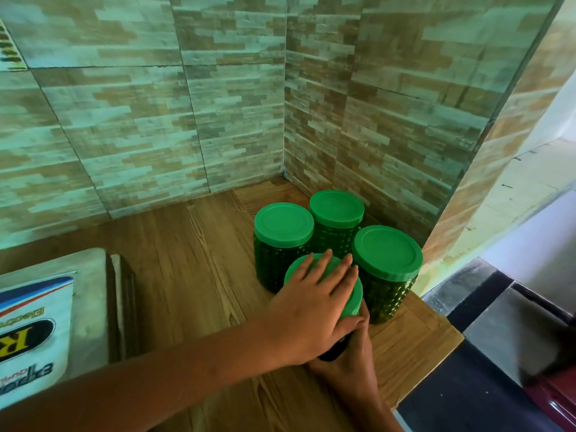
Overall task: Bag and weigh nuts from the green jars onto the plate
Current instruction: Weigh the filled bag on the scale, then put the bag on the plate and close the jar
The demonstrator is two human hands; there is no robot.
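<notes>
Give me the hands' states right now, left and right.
Left hand: open, fingers flat on the lid of the nearest jar.
Right hand: closed around that jar's body.

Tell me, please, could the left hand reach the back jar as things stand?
Probably yes, from above: the back jar has a bare lid. The side jars and the wall hem its sides, and the left hand rests on the near jar.
</notes>
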